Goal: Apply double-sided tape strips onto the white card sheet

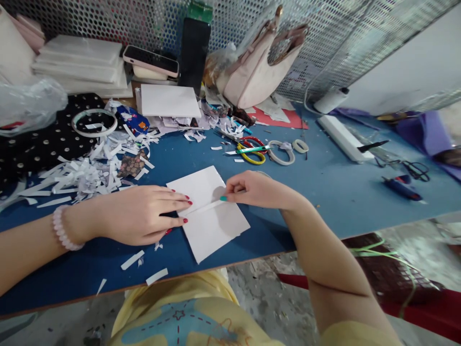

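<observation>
A white sheet of paper [216,230] lies askew near the table's front edge, with a narrow raised white line [207,206] running across its middle. My left hand [144,214], red-nailed, rests flat with fingers spread, the fingertips on the paper's left side. Over the right end of that line, my right hand [248,188] is closed, its fingers curled in and the teal-tipped thumb against the paper. Whatever is pinched there, if anything, is hidden. Just beyond the paper lie scissors with red and yellow handles [252,156].
Shredded paper strips [93,168] heap at the left. A stack of white sheets [169,101], a phone [151,60] and a pink handbag [252,72] stand at the back. Tape rolls [283,153], a white box [342,137] and blue-handled snips [401,187] lie rightward.
</observation>
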Demonstrator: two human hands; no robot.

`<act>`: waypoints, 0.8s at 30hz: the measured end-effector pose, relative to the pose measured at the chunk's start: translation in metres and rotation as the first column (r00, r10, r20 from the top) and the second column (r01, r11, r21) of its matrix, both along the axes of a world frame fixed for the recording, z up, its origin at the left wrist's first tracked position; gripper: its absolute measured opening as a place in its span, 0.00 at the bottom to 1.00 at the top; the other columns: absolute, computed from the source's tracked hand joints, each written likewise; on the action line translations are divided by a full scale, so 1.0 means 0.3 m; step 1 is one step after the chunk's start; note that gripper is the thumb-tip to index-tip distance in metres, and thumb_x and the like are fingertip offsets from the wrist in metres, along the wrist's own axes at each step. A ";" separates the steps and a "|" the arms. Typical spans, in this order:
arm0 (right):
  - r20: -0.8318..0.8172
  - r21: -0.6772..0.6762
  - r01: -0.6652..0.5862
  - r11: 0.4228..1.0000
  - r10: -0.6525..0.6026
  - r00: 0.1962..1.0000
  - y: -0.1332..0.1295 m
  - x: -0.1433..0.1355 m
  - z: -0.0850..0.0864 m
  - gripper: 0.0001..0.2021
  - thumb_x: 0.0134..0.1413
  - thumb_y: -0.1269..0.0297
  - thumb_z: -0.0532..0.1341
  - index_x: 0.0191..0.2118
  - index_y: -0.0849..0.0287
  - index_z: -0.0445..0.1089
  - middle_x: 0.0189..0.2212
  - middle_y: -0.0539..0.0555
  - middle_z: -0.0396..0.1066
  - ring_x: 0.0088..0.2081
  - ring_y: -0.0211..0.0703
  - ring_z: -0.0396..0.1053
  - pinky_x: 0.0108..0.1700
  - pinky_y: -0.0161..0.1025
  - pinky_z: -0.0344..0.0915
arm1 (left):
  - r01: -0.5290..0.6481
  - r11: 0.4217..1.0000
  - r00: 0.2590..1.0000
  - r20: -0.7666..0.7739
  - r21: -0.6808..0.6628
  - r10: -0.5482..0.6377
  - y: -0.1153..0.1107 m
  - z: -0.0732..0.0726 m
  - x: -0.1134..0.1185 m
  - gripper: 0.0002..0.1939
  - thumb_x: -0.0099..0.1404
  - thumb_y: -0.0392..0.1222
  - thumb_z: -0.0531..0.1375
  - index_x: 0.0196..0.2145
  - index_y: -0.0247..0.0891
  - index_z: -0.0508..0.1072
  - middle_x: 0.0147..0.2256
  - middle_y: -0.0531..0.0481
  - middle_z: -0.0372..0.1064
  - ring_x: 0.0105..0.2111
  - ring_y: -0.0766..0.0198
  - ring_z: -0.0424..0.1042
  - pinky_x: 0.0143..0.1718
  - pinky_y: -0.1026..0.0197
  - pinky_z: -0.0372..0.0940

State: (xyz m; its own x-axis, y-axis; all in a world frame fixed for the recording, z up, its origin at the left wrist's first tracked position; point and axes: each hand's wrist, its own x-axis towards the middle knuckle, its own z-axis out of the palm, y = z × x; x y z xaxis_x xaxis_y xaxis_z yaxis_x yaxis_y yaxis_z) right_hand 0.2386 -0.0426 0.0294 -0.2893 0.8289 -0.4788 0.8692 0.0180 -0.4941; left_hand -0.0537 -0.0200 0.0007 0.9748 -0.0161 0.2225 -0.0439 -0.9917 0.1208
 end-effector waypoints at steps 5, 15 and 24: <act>0.023 0.035 -0.017 0.999 0.016 1.000 0.003 0.003 -0.008 0.11 0.48 0.56 0.59 0.24 0.58 0.67 0.19 0.48 0.65 0.23 0.35 0.58 0.28 0.35 0.52 | 0.003 1.000 1.000 0.017 0.006 -0.003 -0.002 0.004 0.003 0.16 0.68 0.36 0.55 0.49 0.34 0.78 0.55 0.35 0.71 0.55 0.51 0.71 0.60 0.51 0.64; 0.023 0.058 -0.027 0.998 0.026 0.999 0.005 0.006 -0.019 0.12 0.49 0.56 0.58 0.24 0.58 0.67 0.19 0.48 0.64 0.23 0.35 0.57 0.28 0.35 0.52 | 0.006 1.000 1.000 0.028 -0.006 -0.005 -0.001 0.006 0.008 0.16 0.68 0.36 0.54 0.48 0.33 0.78 0.55 0.35 0.71 0.54 0.50 0.72 0.58 0.49 0.66; 0.026 0.056 -0.016 0.998 0.015 1.000 0.004 0.003 -0.021 0.13 0.50 0.54 0.58 0.24 0.58 0.66 0.19 0.48 0.64 0.23 0.35 0.56 0.29 0.35 0.51 | 0.003 1.000 1.000 0.029 -0.009 -0.003 -0.003 0.004 0.008 0.15 0.67 0.36 0.56 0.48 0.33 0.78 0.54 0.35 0.71 0.54 0.50 0.72 0.59 0.50 0.65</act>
